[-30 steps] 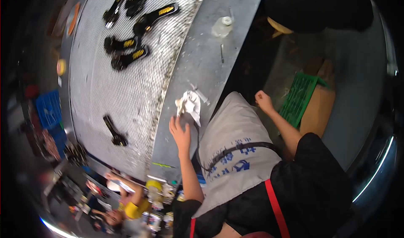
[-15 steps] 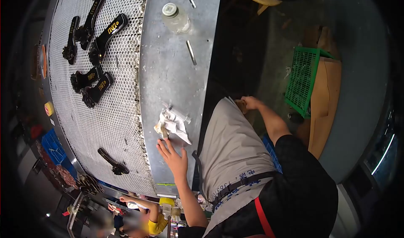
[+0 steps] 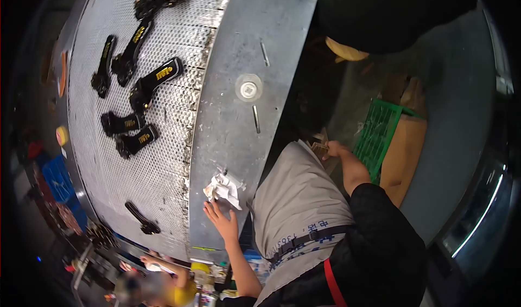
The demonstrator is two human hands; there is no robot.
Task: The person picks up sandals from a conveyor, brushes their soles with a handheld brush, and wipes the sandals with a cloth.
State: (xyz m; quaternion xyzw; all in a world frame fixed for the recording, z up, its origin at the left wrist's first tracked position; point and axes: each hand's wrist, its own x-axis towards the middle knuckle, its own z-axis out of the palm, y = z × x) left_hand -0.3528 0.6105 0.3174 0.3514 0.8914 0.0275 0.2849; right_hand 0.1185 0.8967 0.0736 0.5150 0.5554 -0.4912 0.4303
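Note:
My left hand lies on the grey metal table edge, fingers spread, fingertips right at a crumpled white cloth. A clear, syringe-like tube rests beside the cloth. Down by my lap, over a grey apron, my right hand is closed round a light-brown wooden piece that looks like a stool's edge. Farther up the table stands a clear bottle with a white cap, with one thin metal bar near it and another beyond.
Several black pieces with gold lettering lie on the perforated white surface at left. A green plastic basket and a cardboard box are on the floor at right. Another person's arm shows at the bottom left.
My view has shifted, so the table things appear lower and the bottle is seen from above. My left hand stays by the cloth; my right hand still grips the wooden piece.

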